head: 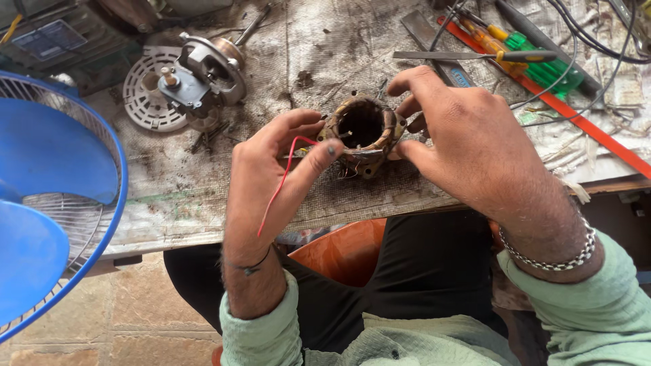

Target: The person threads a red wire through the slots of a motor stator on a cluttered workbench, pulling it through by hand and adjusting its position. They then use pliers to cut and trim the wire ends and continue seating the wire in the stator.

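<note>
A round motor stator (364, 135) with copper windings and a dark hollow centre rests on the workbench (203, 196) near its front edge. My left hand (271, 169) grips its left side with thumb and fingers. A thin red wire (279, 186) runs from the stator down across that hand. My right hand (468, 135) holds the stator's right side, fingers curled over the top rim. A metal bracelet sits on the right wrist.
A grey motor housing with a shaft (200, 74) lies on a white slotted disc (146, 95) at the back left. A blue fan with a wire guard (47, 196) stands at the left. Screwdrivers (529, 54), a red bar (576, 122) and cables lie at the back right.
</note>
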`<state>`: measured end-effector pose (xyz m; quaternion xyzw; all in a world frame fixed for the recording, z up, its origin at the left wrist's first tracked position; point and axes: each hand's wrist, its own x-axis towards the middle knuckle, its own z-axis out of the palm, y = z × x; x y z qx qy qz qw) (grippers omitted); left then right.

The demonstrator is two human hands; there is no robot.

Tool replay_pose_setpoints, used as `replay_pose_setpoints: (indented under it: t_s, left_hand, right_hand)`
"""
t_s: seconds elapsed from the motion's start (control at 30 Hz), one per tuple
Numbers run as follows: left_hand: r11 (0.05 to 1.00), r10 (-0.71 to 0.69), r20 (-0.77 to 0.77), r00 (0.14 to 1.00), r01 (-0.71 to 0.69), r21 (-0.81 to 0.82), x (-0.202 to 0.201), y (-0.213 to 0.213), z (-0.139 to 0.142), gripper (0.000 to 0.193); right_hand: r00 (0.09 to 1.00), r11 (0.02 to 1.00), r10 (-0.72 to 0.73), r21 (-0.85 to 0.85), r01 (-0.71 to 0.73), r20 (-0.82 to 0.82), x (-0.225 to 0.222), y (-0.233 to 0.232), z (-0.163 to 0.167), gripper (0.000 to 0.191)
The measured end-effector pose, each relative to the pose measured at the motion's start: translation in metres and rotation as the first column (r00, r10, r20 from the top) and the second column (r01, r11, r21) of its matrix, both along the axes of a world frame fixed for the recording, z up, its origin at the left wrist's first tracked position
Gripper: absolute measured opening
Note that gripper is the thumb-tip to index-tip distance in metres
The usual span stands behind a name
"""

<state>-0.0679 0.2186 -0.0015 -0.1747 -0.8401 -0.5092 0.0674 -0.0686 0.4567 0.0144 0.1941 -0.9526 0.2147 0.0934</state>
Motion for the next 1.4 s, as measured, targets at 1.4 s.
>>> replay_pose_setpoints:
  t_s: [1.4]
  left_hand:
    - [0.980,-0.190,-0.013,0.982,0.191,0.057,-0.007,-0.009,-0.007,0.033]
  right_hand:
    - [0.972,0.982,0.188,0.011,-0.189,-0.140,0.019,-0.013,0.016,0.039]
